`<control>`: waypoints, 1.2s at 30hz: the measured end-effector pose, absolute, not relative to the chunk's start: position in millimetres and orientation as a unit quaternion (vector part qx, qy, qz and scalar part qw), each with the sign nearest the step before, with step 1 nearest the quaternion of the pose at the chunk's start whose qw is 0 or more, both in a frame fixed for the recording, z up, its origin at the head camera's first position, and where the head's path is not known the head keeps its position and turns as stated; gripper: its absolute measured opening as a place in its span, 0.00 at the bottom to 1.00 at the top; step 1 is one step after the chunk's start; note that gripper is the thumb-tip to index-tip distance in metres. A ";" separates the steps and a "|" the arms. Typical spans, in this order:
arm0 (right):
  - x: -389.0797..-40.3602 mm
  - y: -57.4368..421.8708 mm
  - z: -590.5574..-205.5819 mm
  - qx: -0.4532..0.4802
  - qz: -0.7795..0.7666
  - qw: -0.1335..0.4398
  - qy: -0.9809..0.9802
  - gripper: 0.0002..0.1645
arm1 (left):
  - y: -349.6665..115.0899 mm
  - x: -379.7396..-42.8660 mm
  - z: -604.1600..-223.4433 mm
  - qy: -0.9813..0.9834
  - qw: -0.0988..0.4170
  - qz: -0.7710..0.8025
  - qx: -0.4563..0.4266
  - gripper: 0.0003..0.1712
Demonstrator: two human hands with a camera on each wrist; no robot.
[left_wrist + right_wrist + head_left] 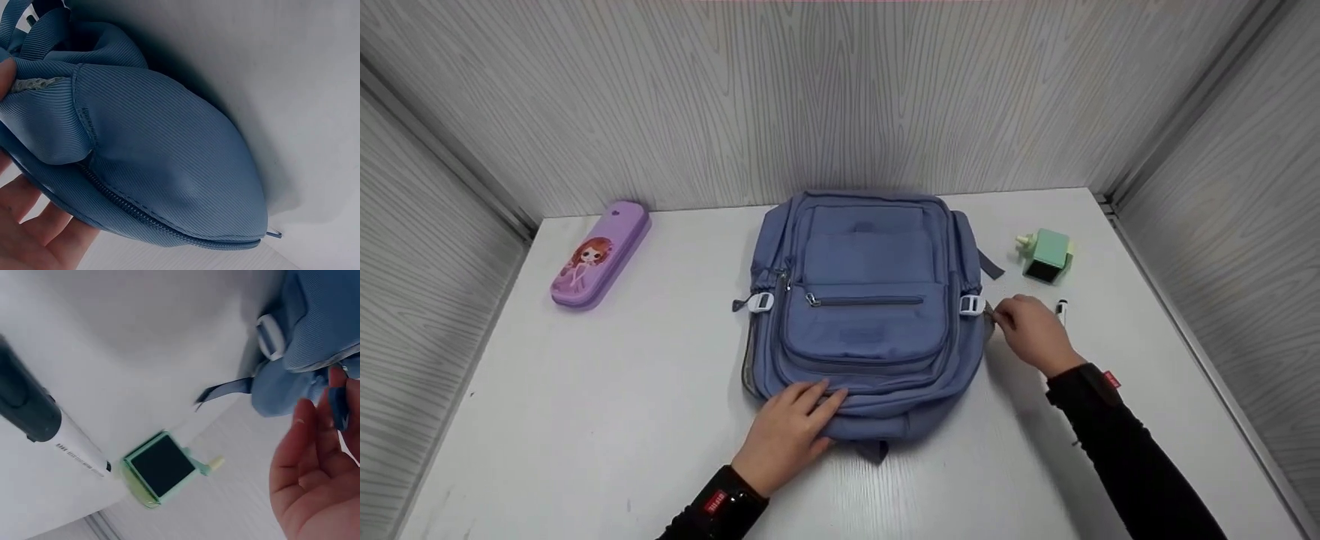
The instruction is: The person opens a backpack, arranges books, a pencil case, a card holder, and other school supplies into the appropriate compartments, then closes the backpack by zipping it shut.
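Blue backpack at centre of head frame, on tabletop, front up. Right hand, right of centre: fingers pinching small blue tab at backpack's side. Left hand, lower centre: fingers slightly spread, resting on backpack's lower end. Purple case, left of frame.

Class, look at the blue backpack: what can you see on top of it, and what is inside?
On top of the blue backpack lie the fingers of the left hand, which grips its near end. Whatever is inside is covered and cannot be seen.
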State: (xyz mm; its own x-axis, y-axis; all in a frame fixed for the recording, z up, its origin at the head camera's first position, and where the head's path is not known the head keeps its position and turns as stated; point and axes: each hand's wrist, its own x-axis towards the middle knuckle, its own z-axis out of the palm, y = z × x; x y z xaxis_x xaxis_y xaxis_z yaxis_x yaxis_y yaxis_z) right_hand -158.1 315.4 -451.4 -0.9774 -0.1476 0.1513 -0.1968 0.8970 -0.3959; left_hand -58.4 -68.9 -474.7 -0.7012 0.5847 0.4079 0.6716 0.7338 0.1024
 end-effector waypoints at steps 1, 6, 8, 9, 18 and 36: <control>-152.9 313.3 -450.4 0.092 0.207 0.056 -0.972 0.07 | -68.9 -58.4 -475.3 -0.914 0.181 -0.121 -0.342 0.39; -128.9 304.0 -446.6 0.110 0.211 0.063 -0.969 0.07 | -68.3 -57.8 -476.2 -0.913 0.186 -0.124 -0.342 0.38; -118.7 301.6 -444.1 0.112 0.217 0.059 -0.968 0.06 | -68.1 -57.8 -476.4 -0.913 0.184 -0.125 -0.342 0.38; -113.5 300.5 -442.6 0.112 0.218 0.055 -0.968 0.06 | -68.1 -57.9 -476.5 -0.913 0.184 -0.125 -0.341 0.38; -68.4 280.7 -429.8 0.116 0.233 0.053 -0.964 0.05 | -68.8 -58.4 -476.9 -0.913 0.188 -0.126 -0.339 0.37; -26.5 190.4 -438.4 0.246 0.193 0.208 -0.927 0.13 | -66.4 -57.2 -478.8 -0.911 0.205 -0.130 -0.334 0.38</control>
